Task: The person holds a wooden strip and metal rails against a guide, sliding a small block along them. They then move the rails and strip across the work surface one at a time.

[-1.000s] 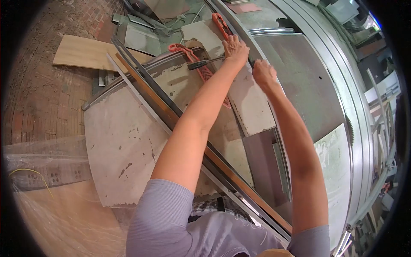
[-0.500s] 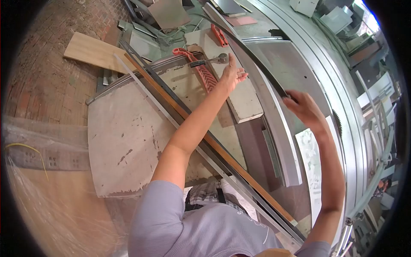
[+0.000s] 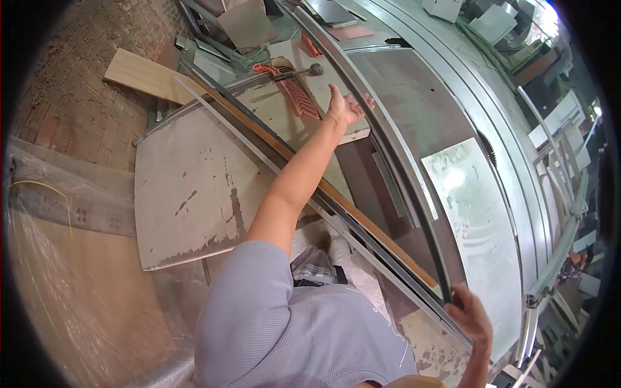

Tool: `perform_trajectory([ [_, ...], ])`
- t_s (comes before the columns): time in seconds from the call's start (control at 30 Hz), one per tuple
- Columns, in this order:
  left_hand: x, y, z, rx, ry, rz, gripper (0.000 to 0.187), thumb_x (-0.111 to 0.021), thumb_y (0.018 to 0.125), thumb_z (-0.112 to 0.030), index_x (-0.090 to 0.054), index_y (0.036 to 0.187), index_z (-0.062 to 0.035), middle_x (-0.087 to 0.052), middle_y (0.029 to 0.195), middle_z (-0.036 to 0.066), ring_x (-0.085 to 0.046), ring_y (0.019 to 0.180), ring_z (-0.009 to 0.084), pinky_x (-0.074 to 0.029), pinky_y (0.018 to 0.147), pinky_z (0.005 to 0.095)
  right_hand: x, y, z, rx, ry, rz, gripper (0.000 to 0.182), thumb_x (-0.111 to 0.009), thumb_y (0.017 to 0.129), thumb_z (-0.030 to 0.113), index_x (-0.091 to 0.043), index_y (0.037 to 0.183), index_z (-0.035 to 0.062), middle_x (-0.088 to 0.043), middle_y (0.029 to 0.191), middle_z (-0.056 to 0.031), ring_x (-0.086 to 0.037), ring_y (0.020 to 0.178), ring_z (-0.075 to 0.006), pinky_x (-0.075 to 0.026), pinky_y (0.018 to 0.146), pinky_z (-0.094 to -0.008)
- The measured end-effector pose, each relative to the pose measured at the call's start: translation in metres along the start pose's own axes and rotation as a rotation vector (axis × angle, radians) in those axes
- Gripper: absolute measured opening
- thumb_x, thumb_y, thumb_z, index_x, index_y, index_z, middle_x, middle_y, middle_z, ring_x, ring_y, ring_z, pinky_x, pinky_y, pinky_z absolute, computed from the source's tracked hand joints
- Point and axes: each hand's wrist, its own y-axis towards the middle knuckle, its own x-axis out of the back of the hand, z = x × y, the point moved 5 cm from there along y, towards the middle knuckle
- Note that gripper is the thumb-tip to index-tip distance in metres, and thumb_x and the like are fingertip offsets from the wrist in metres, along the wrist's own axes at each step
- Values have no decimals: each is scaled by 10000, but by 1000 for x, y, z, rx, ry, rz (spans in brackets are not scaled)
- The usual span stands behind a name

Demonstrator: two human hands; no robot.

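Observation:
A long dark strip [image 3: 406, 174] runs diagonally from the top middle down to the right. My right hand [image 3: 471, 315] has its fingers curled round the lower end of this strip. Farther up, my left hand [image 3: 349, 110] is open with the palm turned up and the thumb raised, its fingertips right at the strip. Beside the left hand, a red ribbed plastic tool [image 3: 299, 97] with a looped handle lies on the worn board. A tool with a round grey head [image 3: 315, 69] rests across it.
Long brown and grey profiles [image 3: 362, 223] cross the worktop in front of me. A toothed circular blade [image 3: 486, 149] stands beside a pale glossy panel [image 3: 479, 226]. Plastic-wrapped sheets [image 3: 97, 278] are at the left, and a wooden board [image 3: 145, 74] juts out behind.
My right hand has moved down toward me with the strip's end, and the strip now reaches lower across the worktop. My left hand stays open, close to the strip.

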Motion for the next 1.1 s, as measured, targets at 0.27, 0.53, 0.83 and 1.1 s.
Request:
perform_trajectory([
  [0.27,32,-44,75,158,285,-99,564,-505,809,-583,-500,885,-23,-518,783,108,-541,742,293,-444,752,502,-70,-120,-138,-171,-260,-28,390,-634,741,126,-537,1113,61,-581,784,-139,-577,734,-270,-440,643,-370],
  [0.53,37,-157,176,182,348,1,293,-553,872,-369,-481,849,-86,-512,735,57,-559,728,247,-494,700,458,-79,-181,-266,-317,-432,-114,356,-618,778,160,-575,1120,73,-519,1145,-248,-477,1091,-374,-389,927,-428],
  [0.83,38,-266,246,118,444,68,327,-584,857,-371,-436,947,-93,-534,810,44,-595,793,218,-520,737,418,-65,-210,-393,-530,-385,4,440,-618,785,165,-515,1204,82,-504,1175,-234,-461,1112,-366,-364,938,-410],
  [1.1,29,-326,265,103,504,132,316,-514,899,-374,-393,1016,-106,-476,922,45,-574,909,199,-473,854,389,-41,-217,-474,-501,-490,-106,396,-577,808,173,-518,1188,80,-530,1116,-220,-493,1056,-358,-385,883,-413],
])
